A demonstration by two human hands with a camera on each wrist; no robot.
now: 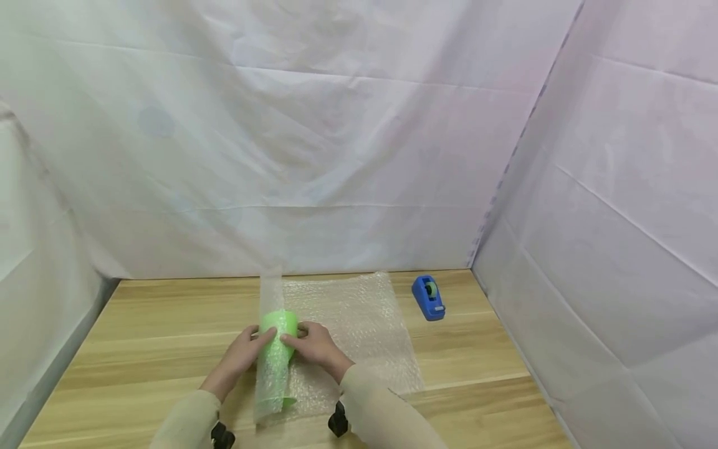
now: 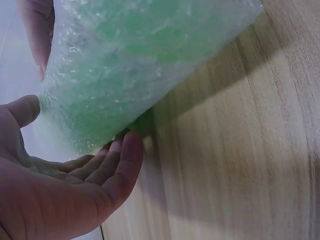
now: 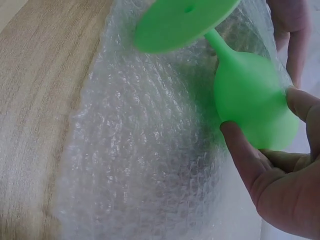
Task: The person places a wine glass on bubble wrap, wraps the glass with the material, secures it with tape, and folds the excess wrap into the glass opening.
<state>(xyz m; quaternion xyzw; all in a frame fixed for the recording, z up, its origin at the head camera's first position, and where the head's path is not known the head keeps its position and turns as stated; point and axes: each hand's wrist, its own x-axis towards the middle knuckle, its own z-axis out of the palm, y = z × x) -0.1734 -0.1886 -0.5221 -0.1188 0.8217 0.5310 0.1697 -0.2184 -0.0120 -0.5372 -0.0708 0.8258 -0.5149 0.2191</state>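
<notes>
A bright green wine glass (image 1: 289, 323) lies on its side on a sheet of bubble wrap (image 1: 359, 330), its bowl away from me and its foot toward me. One flap of the wrap is folded over the glass's left side. My left hand (image 1: 241, 354) holds the bowl through that flap, thumb on top and fingers curled low against the wrap (image 2: 120, 75) in the left wrist view. From the right, my right hand (image 1: 321, 347) grips the uncovered side of the bowl (image 3: 252, 100). In the right wrist view the stem and round foot (image 3: 185, 22) show bare.
A blue tape dispenser (image 1: 429, 298) with a roll in it stands on the wooden table (image 1: 140, 337), right of the wrap. White cloth (image 1: 336, 156) hangs behind the table and along both sides.
</notes>
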